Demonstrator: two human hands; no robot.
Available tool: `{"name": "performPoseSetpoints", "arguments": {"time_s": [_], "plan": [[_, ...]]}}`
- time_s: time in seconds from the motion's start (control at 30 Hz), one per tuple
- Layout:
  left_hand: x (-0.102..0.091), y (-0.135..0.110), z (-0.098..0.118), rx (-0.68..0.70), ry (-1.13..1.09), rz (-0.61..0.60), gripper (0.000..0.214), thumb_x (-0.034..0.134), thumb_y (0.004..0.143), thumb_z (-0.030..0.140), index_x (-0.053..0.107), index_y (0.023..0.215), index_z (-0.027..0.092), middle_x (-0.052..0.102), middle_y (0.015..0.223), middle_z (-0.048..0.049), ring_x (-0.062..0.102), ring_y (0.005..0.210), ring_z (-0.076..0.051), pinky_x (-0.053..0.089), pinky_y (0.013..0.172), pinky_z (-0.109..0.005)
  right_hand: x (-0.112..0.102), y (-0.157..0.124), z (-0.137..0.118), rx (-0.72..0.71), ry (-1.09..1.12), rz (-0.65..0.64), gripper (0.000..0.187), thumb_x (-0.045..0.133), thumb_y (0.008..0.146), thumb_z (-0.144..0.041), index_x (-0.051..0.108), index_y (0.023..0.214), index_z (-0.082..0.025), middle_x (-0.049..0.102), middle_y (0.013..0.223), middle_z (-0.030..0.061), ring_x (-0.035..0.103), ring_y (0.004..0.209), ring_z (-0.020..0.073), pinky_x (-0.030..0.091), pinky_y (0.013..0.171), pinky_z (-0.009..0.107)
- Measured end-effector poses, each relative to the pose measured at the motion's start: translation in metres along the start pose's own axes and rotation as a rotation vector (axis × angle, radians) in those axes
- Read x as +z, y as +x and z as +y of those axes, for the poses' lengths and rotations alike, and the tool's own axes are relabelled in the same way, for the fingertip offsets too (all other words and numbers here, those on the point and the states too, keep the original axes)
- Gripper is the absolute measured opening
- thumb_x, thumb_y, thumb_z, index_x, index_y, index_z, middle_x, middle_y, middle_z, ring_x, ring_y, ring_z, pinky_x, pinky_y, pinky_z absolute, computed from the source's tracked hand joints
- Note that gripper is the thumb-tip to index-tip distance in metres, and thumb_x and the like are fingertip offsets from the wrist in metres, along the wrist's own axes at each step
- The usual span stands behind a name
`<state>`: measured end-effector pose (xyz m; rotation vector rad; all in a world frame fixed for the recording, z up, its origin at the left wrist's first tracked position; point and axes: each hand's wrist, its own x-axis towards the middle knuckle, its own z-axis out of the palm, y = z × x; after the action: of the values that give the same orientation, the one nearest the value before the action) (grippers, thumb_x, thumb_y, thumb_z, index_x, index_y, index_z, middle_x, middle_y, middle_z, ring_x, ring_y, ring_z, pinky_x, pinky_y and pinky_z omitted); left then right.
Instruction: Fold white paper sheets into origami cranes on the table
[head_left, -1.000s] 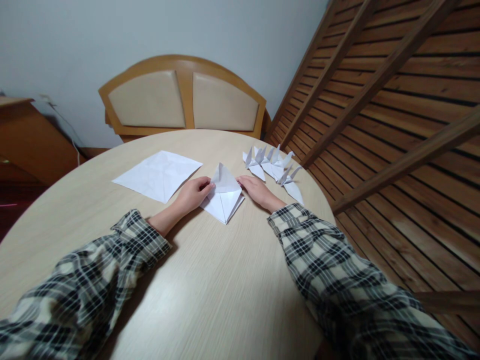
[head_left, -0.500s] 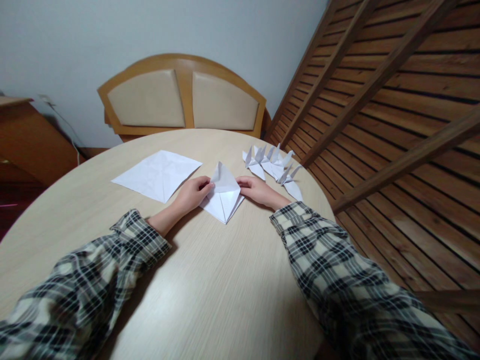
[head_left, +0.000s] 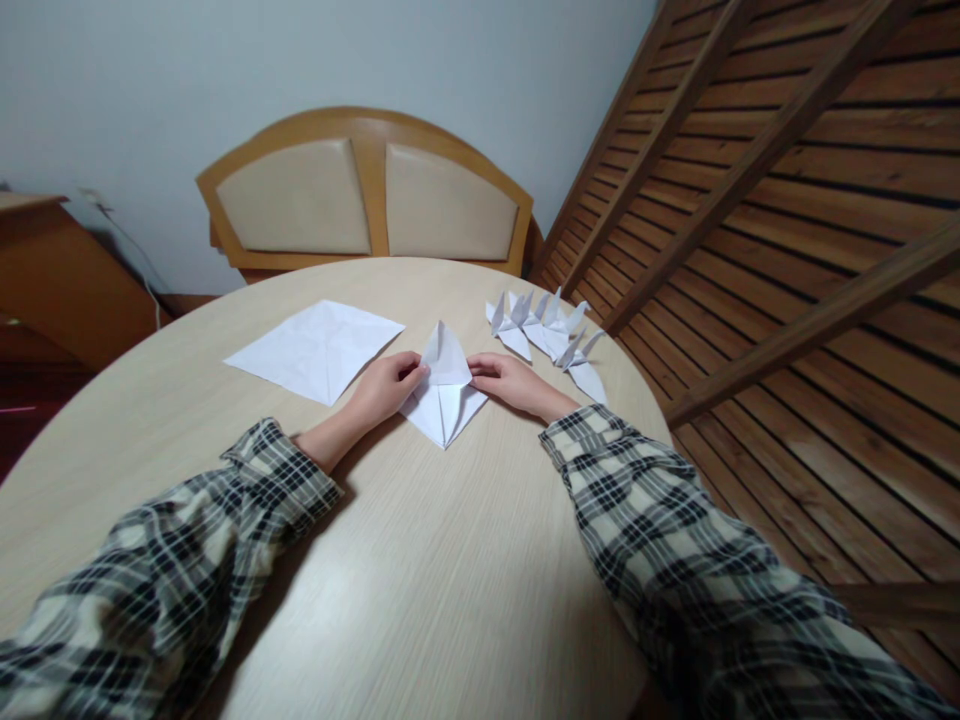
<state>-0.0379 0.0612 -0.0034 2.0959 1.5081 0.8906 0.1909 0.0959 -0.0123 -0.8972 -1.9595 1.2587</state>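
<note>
A folded white sheet of origami paper [head_left: 444,385] rests on the table between my hands, its front point toward me and an upper flap raised away from me. My left hand [head_left: 390,385] grips the left edge, thumb on top and fingers at the far side. On the right, the fingers of my right hand [head_left: 510,383] press against the flap's right edge, bending it inward; the fingertips are partly hidden behind the paper. Left of my hands lies a creased white paper square [head_left: 319,345]. Several folded white paper cranes [head_left: 551,335] stand to the right.
The round light-wood table [head_left: 420,560] spans the view. Behind it stand a wooden headboard [head_left: 375,190] with two cream panels and a pale wall. A slatted wooden wall [head_left: 787,250] slopes along the right, and a brown cabinet [head_left: 67,280] is at far left.
My right hand has shifted slightly left, pushing the right side of the raised flap inward, so the flap is narrower. My left hand has stayed in place.
</note>
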Motion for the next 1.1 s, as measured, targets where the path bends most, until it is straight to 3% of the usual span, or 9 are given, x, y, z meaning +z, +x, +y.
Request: {"name": "performPoseSetpoints", "arguments": {"time_s": [0.6, 0.87, 1.1], "plan": [[0.001, 0.000, 0.002, 0.005, -0.005, 0.007, 0.021, 0.051, 0.086, 0.034, 0.052, 0.070, 0.021, 0.058, 0.067, -0.0034, 0.045, 0.058, -0.014, 0.031, 0.055, -0.032, 0.011, 0.005, 0.008, 0.083, 0.013, 0.133, 0.024, 0.063, 0.083, -0.009, 0.067, 0.105, -0.015, 0.071, 0.104, 0.0085, 0.066, 0.095, 0.0152, 0.051, 0.093, 0.035], [0.000, 0.000, 0.003, -0.016, -0.008, -0.026, 0.022, 0.051, 0.087, 0.035, 0.052, 0.072, 0.020, 0.056, 0.069, -0.0030, 0.045, 0.059, -0.014, 0.032, 0.056, -0.032, 0.015, 0.005, 0.014, 0.003, -0.066, 0.188, 0.024, 0.065, 0.081, -0.017, 0.068, 0.104, -0.015, 0.070, 0.095, 0.0057, 0.064, 0.086, 0.0145, 0.049, 0.083, 0.030], [-0.001, -0.001, 0.008, -0.020, -0.026, -0.019, 0.024, 0.052, 0.086, 0.035, 0.048, 0.067, 0.021, 0.053, 0.066, -0.0018, 0.043, 0.058, -0.014, 0.031, 0.056, -0.032, 0.018, 0.005, 0.014, -0.055, -0.262, 0.243, 0.020, 0.063, 0.081, -0.018, 0.067, 0.101, -0.017, 0.068, 0.089, 0.0033, 0.062, 0.084, 0.0144, 0.047, 0.080, 0.030]]}}
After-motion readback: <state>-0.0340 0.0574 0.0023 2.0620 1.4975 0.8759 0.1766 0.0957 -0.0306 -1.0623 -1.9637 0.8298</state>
